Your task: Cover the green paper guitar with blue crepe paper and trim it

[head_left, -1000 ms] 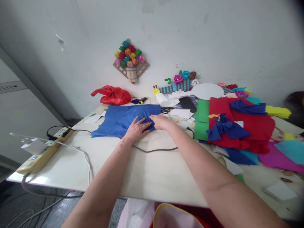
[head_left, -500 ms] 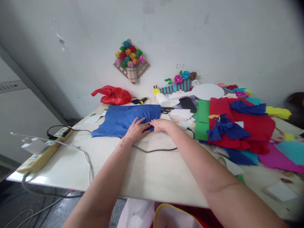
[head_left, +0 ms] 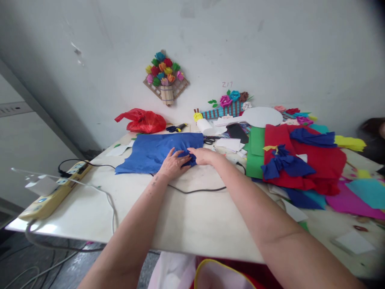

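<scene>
A blue crinkled sheet, like crepe paper or thin cloth, lies spread on the table. Its right end is bunched and wrinkled near my hands. My left hand rests flat on the lower right part of it, fingers spread. At the right edge, my right hand has its fingers closed in a pinch on the sheet, index finger pointing left. The tips of both hands almost meet. Scissors lie just beyond, partly hidden by the sheet.
A black cable crosses the table by my wrists. On the left lies a power strip. Red sheets and green sheets are piled at right. A red plastic bag and pliers are at the back.
My right hand has shifted slightly left and up at the sheet's bunched edge, its index finger now lifted a little. My left hand stays in place.
</scene>
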`<state>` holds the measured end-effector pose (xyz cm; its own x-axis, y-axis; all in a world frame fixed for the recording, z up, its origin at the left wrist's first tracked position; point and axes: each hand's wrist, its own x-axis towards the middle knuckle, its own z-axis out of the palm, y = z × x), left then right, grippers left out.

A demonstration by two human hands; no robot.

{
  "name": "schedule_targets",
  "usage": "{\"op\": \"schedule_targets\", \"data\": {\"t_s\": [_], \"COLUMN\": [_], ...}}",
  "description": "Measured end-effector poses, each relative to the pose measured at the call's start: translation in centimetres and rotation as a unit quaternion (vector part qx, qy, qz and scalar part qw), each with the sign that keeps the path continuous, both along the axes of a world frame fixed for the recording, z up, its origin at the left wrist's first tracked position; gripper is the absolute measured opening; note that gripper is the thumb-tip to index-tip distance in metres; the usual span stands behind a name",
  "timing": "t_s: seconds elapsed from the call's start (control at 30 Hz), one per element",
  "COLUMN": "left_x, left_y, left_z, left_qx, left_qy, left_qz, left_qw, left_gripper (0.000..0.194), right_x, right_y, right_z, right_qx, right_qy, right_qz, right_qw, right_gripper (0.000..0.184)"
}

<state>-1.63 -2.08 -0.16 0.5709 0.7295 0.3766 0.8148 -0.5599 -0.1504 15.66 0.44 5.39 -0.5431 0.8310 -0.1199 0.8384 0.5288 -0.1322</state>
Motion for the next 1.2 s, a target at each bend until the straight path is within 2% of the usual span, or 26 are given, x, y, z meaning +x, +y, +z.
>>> {"op": "schedule_targets", "data": {"t_s": [0.17, 0.37, 0.53, 0.73, 0.9, 1.03, 1.2], "left_x": [0.0, -0.1, -0.2, -0.3, -0.5, -0.5, -0.3], "left_y": [0.0, -0.1, -0.1, -0.5, -0.6, -0.3, -0.2], "left_z": [0.1, 0.1, 0.2, 0.2, 0.2, -0.2, -0.5], "left_qx": [0.002, 0.011, 0.031, 0.054, 0.112, 0.09, 0.088], "left_qy": [0.005, -0.003, -0.005, -0.03, -0.089, -0.049, -0.037], "left_qz": [-0.002, -0.015, -0.029, 0.0, 0.039, 0.029, 0.055], "left_qw": [1.0, 1.0, 0.999, 0.998, 0.989, 0.994, 0.994], "left_gripper": [0.038, 0.034, 0.033, 0.032, 0.038, 0.047, 0.05], "right_x": [-0.2, -0.5, -0.6, -0.5, -0.7, -1.0, -1.3], "right_y": [0.6, 0.5, -0.1, -0.6, -0.6, -0.3, 0.1], "right_z": [-0.7, -1.4, -0.7, 0.1, 0.0, -0.5, -1.2], "right_qx": [0.056, -0.052, -0.084, -0.09, -0.077, -0.056, -0.042], "right_qy": [0.01, -0.062, -0.084, -0.094, -0.099, -0.126, -0.141], "right_qz": [0.027, 0.018, 0.009, -0.003, 0.005, 0.054, 0.055], "right_qw": [0.998, 0.997, 0.993, 0.991, 0.992, 0.989, 0.988], "right_gripper": [0.072, 0.081, 0.086, 0.088, 0.086, 0.078, 0.073]}}
